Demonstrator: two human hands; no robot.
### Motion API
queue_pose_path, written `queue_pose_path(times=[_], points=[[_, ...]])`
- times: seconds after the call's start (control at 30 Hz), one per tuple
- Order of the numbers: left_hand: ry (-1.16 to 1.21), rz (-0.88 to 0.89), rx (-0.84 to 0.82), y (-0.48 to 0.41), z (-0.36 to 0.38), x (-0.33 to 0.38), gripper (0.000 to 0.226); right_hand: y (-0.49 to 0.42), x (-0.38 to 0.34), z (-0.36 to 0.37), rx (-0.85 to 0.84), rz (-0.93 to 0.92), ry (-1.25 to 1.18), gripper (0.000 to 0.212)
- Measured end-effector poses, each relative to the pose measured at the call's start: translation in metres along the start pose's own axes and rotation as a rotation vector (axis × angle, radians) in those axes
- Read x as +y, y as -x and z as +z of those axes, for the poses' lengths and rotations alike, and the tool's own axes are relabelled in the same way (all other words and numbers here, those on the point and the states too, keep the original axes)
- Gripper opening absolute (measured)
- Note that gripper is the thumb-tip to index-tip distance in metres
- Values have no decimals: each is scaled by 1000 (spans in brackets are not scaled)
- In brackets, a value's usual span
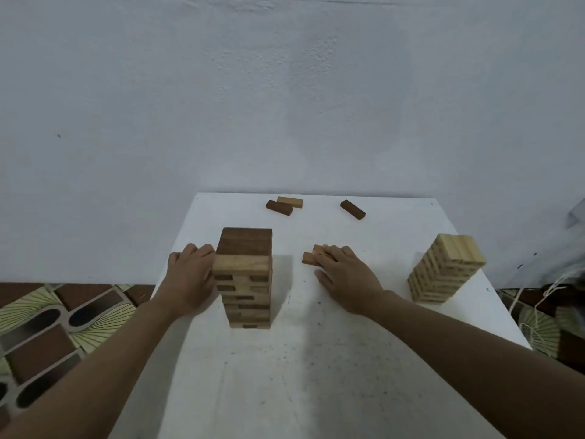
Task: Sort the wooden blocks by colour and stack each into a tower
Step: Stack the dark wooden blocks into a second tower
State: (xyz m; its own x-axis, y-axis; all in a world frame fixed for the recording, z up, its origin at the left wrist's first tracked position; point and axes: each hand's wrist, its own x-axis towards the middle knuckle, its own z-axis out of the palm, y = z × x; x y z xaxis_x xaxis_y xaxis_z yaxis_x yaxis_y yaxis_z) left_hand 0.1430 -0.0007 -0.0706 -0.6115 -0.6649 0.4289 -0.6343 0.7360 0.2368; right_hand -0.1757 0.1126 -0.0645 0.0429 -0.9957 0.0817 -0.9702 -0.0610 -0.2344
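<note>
A mixed tower of dark and mid-brown blocks stands at the centre left of the white table. My left hand presses against the tower's left side near the top, fingers on a light-brown block that juts out toward me. My right hand rests on two mid-brown blocks lying on the table, fingers over them. A pale-wood tower stands at the right. Three loose blocks lie at the far edge: a dark one, a mid-brown one, another dark one.
The table butts against a pale wall. Patterned floor shows on the left and right. String hangs beside the table's right edge, close to the pale tower.
</note>
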Motion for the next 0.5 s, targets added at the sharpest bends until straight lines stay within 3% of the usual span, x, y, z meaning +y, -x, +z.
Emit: queue_pose_path(times=[0.27,0.33,0.5], points=[[68,-252,-64,60,-15,15,21,53,-17,7,107,-182,-28,34],[92,-270,-68,75,-22,23,10,62,-19,10,106,-168,-39,33],[220,-249,-66,107,-42,44,17,81,-27,20,192,-198,-58,22]])
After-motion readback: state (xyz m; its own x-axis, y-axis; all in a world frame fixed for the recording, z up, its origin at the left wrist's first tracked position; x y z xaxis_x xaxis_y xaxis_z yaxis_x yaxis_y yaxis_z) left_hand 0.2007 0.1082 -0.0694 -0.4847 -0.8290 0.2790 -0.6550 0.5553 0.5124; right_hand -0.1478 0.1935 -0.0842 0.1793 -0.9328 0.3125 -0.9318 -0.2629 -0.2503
